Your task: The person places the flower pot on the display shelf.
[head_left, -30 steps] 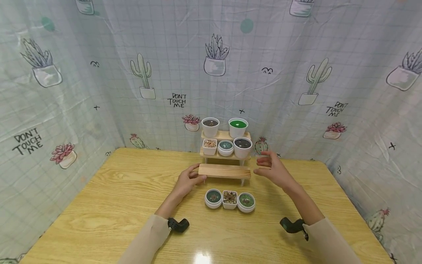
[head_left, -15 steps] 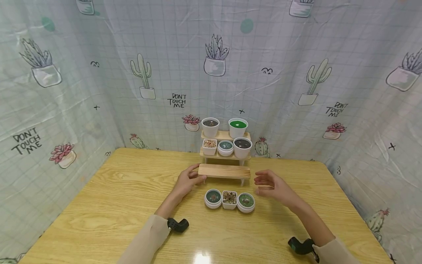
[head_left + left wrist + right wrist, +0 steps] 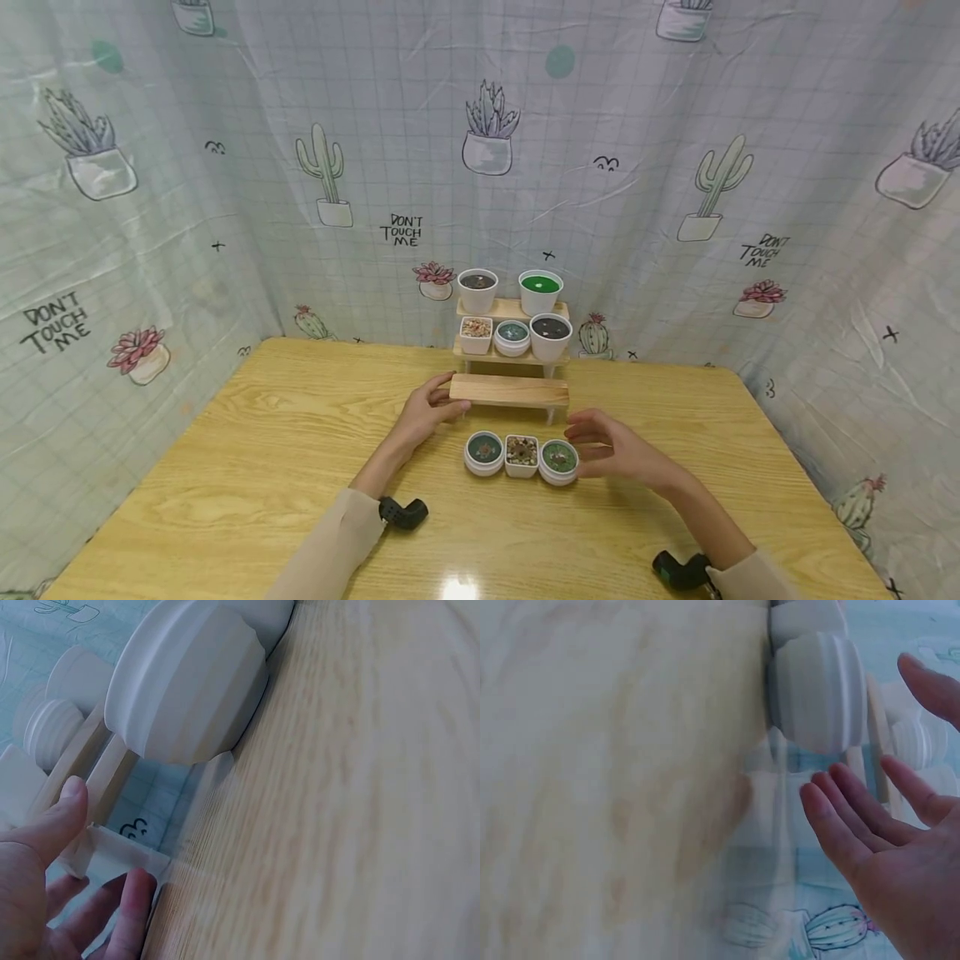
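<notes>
A three-tier wooden plant stand (image 3: 510, 389) stands at the table's back, its bottom tier bare. My left hand (image 3: 423, 417) holds that tier's left end, the thumb (image 3: 64, 817) at the front edge and the other fingers by the white leg. Before the stand sit three small white pots in a row: a round pot with a dark green top (image 3: 484, 451), a square pot with pebbles (image 3: 522, 454) and a round pot with a light green top (image 3: 558, 461). My right hand (image 3: 618, 450) is beside this last pot, fingers loosely bent, thumb spread; the right wrist view shows nothing held.
On the middle tier are a square pebble pot (image 3: 476, 335), a low round pot (image 3: 512, 338) and a tall dark-topped pot (image 3: 551, 337). The top tier bears a dark-topped pot (image 3: 478, 292) and a green-topped pot (image 3: 541, 293). A cactus-print curtain (image 3: 405, 125) hangs behind the table (image 3: 300, 433).
My right hand has come down from beside the stand's right end toward the front, then leftward to the right-hand round pot. My left hand stays at the stand.
</notes>
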`<state>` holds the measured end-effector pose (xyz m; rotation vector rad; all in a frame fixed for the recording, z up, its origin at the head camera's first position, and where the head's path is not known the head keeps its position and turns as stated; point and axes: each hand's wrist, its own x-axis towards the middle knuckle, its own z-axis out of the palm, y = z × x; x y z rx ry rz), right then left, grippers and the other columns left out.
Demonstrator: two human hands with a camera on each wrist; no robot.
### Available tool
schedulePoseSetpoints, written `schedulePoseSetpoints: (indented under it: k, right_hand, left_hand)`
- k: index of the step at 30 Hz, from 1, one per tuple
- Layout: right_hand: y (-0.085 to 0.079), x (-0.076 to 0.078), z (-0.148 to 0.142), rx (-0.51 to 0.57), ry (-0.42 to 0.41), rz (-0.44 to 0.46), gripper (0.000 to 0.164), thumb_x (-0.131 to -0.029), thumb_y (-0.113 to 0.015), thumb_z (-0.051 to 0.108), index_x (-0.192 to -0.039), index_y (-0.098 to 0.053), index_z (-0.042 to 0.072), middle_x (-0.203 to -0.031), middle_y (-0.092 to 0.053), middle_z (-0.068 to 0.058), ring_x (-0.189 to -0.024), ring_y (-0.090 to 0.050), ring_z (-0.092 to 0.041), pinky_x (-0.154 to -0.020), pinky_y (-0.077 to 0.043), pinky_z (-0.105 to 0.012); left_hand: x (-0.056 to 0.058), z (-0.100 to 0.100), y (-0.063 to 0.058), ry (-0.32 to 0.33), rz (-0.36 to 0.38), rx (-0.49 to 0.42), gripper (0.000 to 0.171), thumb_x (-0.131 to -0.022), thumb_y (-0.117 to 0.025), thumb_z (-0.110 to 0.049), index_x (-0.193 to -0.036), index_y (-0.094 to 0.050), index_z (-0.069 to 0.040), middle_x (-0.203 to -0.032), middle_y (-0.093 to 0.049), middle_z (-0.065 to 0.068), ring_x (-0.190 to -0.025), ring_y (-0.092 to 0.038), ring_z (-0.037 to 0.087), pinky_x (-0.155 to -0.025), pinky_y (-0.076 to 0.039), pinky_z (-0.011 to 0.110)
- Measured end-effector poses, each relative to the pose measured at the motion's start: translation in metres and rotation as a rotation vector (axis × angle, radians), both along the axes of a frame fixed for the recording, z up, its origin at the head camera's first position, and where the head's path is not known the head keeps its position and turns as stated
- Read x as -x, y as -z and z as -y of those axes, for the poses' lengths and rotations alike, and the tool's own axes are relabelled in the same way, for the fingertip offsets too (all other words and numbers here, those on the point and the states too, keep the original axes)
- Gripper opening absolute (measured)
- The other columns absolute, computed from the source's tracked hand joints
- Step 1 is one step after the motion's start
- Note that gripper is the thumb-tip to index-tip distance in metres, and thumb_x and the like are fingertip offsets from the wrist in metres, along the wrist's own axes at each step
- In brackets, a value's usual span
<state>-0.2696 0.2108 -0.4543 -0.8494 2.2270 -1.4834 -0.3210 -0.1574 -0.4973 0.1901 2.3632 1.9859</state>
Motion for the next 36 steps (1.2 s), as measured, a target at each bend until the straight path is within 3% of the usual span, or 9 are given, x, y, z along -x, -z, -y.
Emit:
schedulePoseSetpoints:
  k: [5,12,21,30,32,36]
  right_hand:
    - [0.006,0.000,0.002,0.002,-0.009,0.014,0.074,-0.091,-0.079,0.008,-0.148,-0.036,-0.012,-0.141,-0.051,-0.034,-0.133,-0.053,-0.046,-0.110,-0.050,-0.045]
    - [0.013,0.000,0.003,0.029,-0.053,0.063,0.080,-0.090,-0.080,0.010,-0.150,-0.033,-0.012,-0.144,-0.050,-0.033,-0.136,-0.050,-0.049,-0.107,-0.048,-0.022]
    - [0.021,0.005,0.002,0.080,-0.090,0.091,0.082,-0.088,-0.081,0.006,-0.152,-0.032,-0.013,-0.150,-0.044,-0.036,-0.135,-0.055,-0.021,-0.107,-0.046,-0.017]
    - [0.023,0.004,0.002,0.061,-0.113,0.101,0.081,-0.088,-0.080,0.005,-0.153,-0.035,-0.009,-0.156,-0.040,-0.034,-0.147,-0.039,-0.046,-0.109,-0.041,-0.014]
    - [0.023,0.004,0.003,0.057,-0.110,0.090,0.080,-0.087,-0.080,0.005,-0.153,-0.036,-0.010,-0.156,-0.040,-0.034,-0.147,-0.042,-0.041,-0.109,-0.041,-0.013]
    - [0.025,0.005,0.003,0.056,-0.108,0.074,0.080,-0.087,-0.080,0.006,-0.152,-0.037,-0.010,-0.155,-0.042,-0.034,-0.140,-0.051,-0.011,-0.108,-0.042,-0.014]
  left_hand:
    - [0.001,-0.001,0.000,0.024,-0.010,-0.009,0.077,-0.096,-0.077,-0.028,-0.161,-0.037,-0.016,-0.141,-0.062,0.022,-0.115,-0.069,0.023,-0.090,-0.059,0.036]
    - [0.003,0.001,0.004,0.051,-0.013,-0.009,0.071,-0.098,-0.073,-0.028,-0.160,-0.039,-0.018,-0.140,-0.063,0.023,-0.113,-0.070,0.025,-0.091,-0.059,0.036]
    - [0.002,0.001,0.004,0.048,-0.024,-0.018,0.071,-0.098,-0.073,-0.027,-0.160,-0.040,-0.019,-0.135,-0.067,0.024,-0.115,-0.071,0.031,-0.098,-0.057,0.042]
    - [0.001,0.001,0.003,0.039,-0.016,-0.015,0.071,-0.097,-0.074,-0.028,-0.160,-0.041,-0.020,-0.135,-0.068,0.022,-0.114,-0.072,0.029,-0.097,-0.058,0.040]
    - [0.000,0.001,0.003,0.039,-0.017,-0.017,0.071,-0.097,-0.074,-0.028,-0.160,-0.042,-0.020,-0.134,-0.068,0.023,-0.114,-0.072,0.030,-0.097,-0.058,0.041]
    - [-0.001,0.000,0.002,0.031,-0.024,-0.013,0.070,-0.097,-0.075,-0.028,-0.159,-0.043,-0.019,-0.132,-0.069,0.022,-0.112,-0.073,0.029,-0.097,-0.058,0.042]
